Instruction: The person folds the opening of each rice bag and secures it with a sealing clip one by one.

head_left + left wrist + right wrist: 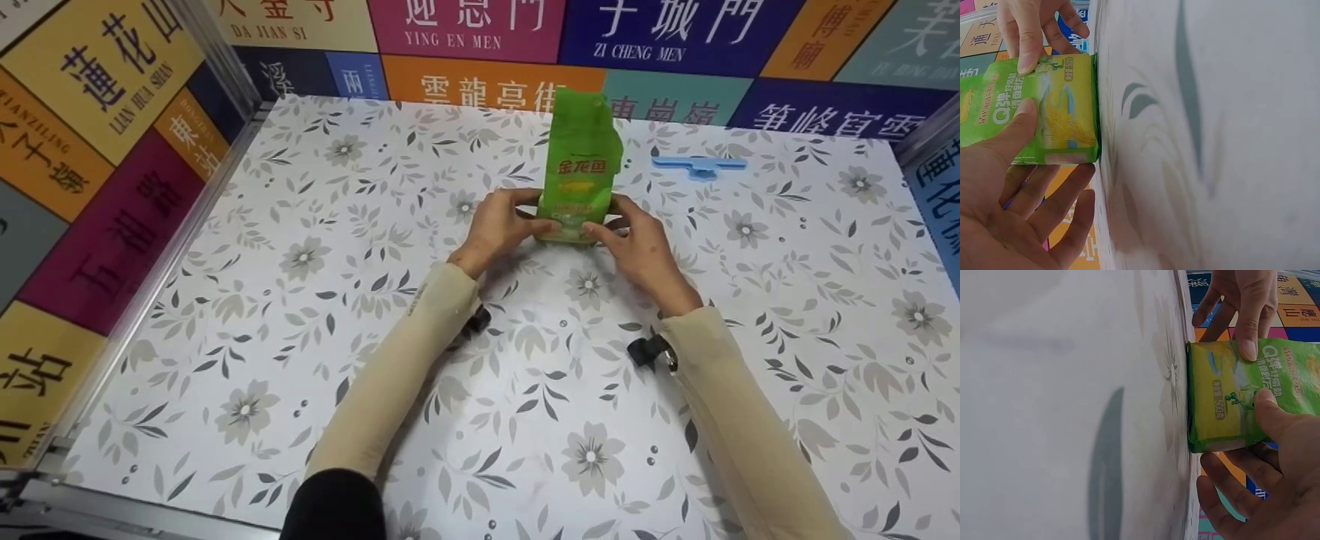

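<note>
A green and yellow food packet (pixel 576 180), printed with red lettering and a 500-gram mark, stands upright on the flowered tabletop. Its upper part is flat and creased, and its lower part looks filled. My left hand (pixel 497 227) grips the lower left side, thumb on the front and fingers round the side. On the opposite side my right hand (pixel 639 244) holds it the same way. Both wrist views show the thumbs pressing the front of the packet (pixel 1067 112), with its bottom edge right at the table. The fingertips behind the packet (pixel 1224 394) are partly hidden.
A light blue bag clip (pixel 701 165) lies on the table to the right of the packet. Panels with large characters (pixel 480 30) stand along the back and left edges of the white, leaf-patterned table (pixel 300 360).
</note>
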Tool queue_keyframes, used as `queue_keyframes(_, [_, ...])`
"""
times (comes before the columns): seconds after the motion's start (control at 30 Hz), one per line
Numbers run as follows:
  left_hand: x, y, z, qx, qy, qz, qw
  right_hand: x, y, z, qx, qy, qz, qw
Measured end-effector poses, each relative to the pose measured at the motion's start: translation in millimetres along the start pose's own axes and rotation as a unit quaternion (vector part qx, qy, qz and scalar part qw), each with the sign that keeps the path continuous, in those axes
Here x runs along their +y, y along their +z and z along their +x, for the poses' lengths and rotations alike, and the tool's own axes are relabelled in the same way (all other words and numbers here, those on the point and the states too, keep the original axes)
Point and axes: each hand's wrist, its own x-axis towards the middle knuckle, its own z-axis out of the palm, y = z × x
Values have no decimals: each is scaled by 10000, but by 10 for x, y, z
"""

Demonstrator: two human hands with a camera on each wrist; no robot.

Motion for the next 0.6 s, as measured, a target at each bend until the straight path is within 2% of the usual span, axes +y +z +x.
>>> queue_keyframes(0.37, [0, 3, -11, 27, 89, 70, 9999, -23, -12, -26, -21, -7, -20, 10000])
queue_keyframes(0.6, [1, 2, -23, 29, -6, 152, 9999, -3, -6, -31, -41, -7, -63, 10000])
